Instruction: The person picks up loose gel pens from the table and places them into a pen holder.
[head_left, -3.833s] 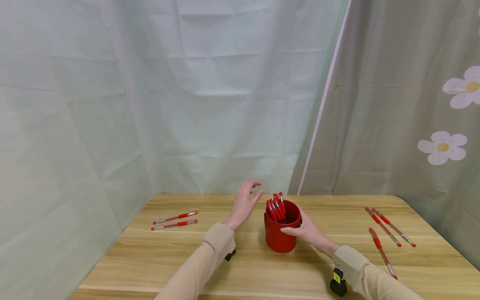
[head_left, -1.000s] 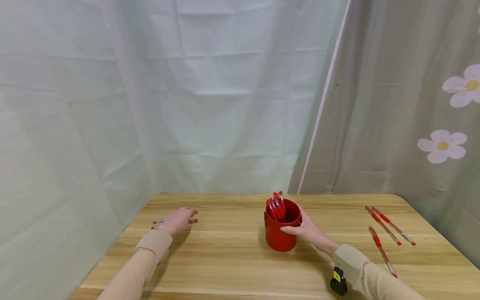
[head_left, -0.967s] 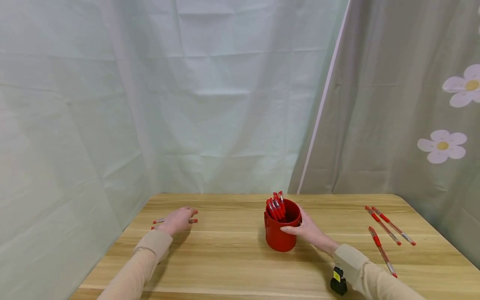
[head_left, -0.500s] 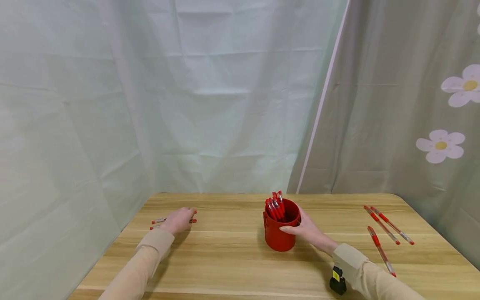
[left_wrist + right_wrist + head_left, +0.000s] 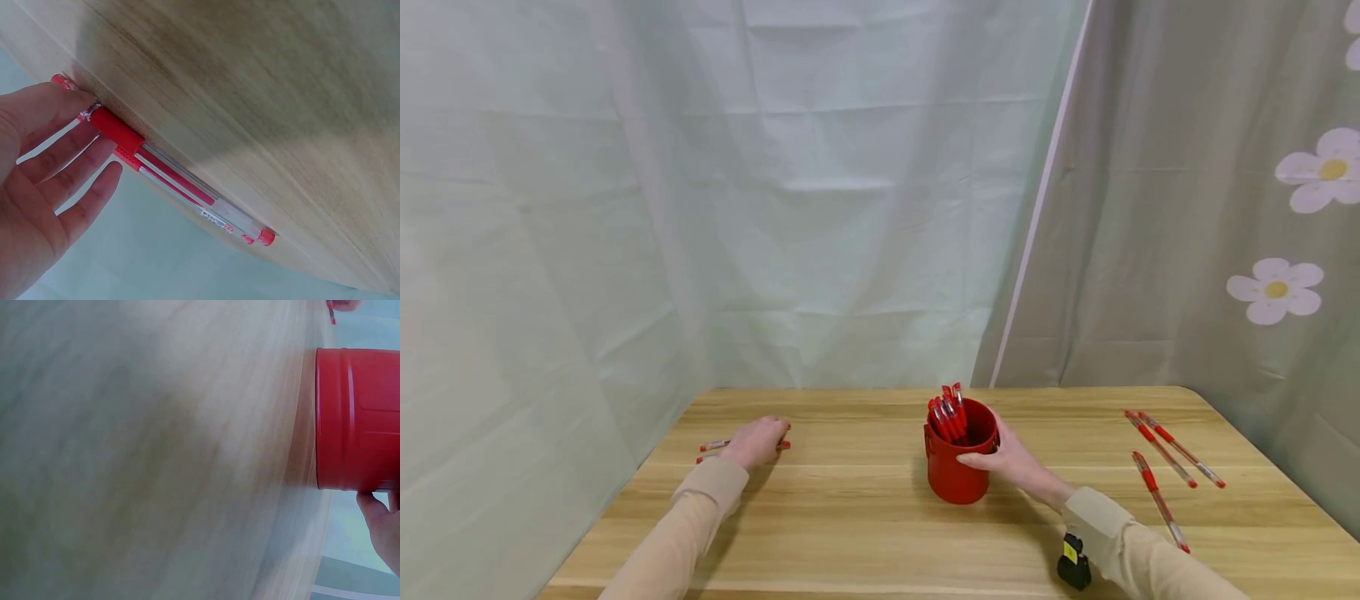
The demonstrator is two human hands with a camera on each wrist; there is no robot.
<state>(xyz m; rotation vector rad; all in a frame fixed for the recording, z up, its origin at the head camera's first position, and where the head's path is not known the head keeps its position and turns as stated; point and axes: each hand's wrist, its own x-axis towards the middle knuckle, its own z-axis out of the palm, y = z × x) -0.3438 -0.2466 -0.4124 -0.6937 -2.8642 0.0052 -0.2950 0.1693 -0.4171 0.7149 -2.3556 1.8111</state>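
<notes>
At the table's left, my left hand reaches down over two red gel pens lying side by side. In the left wrist view its thumb and forefinger pinch the nearer pen by the end of its red grip, while the other fingers are spread apart. The second pen lies just behind it, partly covered. My right hand holds the red pen cup from its right side, thumb across the front near the rim and the other fingers mostly hidden. Several red pens lean inside the cup toward its left.
On the right part of the wooden table lie three more red pens: one nearer pen and two farther ones, a left pen and a right pen. A pale curtain hangs behind the table's back edge.
My left hand has gone from beside the cup to the pens at the left; over the last second it stays there, its fingers drawing closer together. The right hand keeps holding the cup.
</notes>
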